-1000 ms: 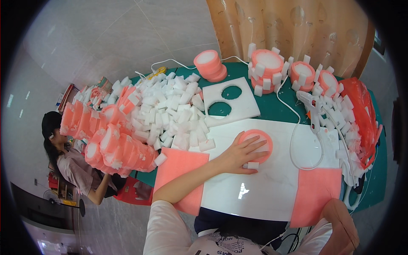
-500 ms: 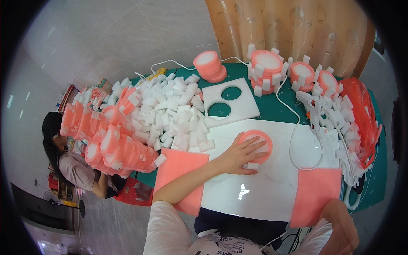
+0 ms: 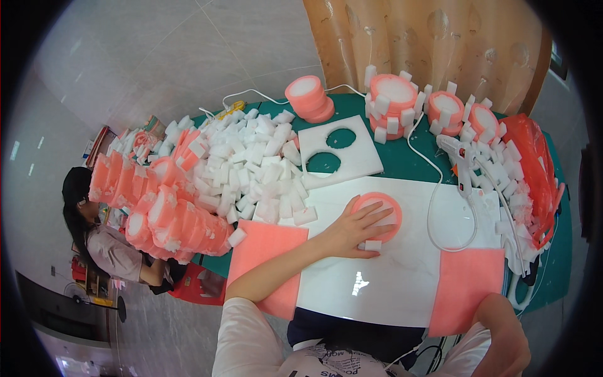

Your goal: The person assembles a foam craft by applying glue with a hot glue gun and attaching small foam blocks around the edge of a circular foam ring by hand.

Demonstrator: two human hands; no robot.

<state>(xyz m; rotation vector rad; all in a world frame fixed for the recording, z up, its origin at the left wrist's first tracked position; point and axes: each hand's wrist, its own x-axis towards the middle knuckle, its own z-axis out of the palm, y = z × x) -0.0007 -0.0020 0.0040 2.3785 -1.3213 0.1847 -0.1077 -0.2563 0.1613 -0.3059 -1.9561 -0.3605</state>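
Pink foam is rimming the disc point(image 3: 392, 234), which is lying near the board's point(image 3: 402, 289) far edge; the left hand point(image 3: 358, 231) is spreading unclenched over it, its thumb touching a block point(image 3: 372, 245). A glue gun point(image 3: 463, 169) is crossing that edge towards the right corner. The right hand is hiding from view, so I cannot tell its grip.

Left hand point(image 3: 358, 231) is covering much of a pink foam disc point(image 3: 395, 227); its palm is facing down, out of sight. Thumb and fingers are partly masking a white block point(image 3: 373, 245). Right arm point(image 3: 504, 339) is running toward the lower edge, its right hand lying out of view. Heaped foam pieces point(image 3: 257, 160) are burying part of the bench point(image 3: 408, 160). Co-worker's point(image 3: 116, 251) forearm is disappearing behind stacked pink foam point(image 3: 182, 220). Curtain point(image 3: 427, 44) is running off the upper edge. Small shirt point(image 3: 339, 363) print is blurring.
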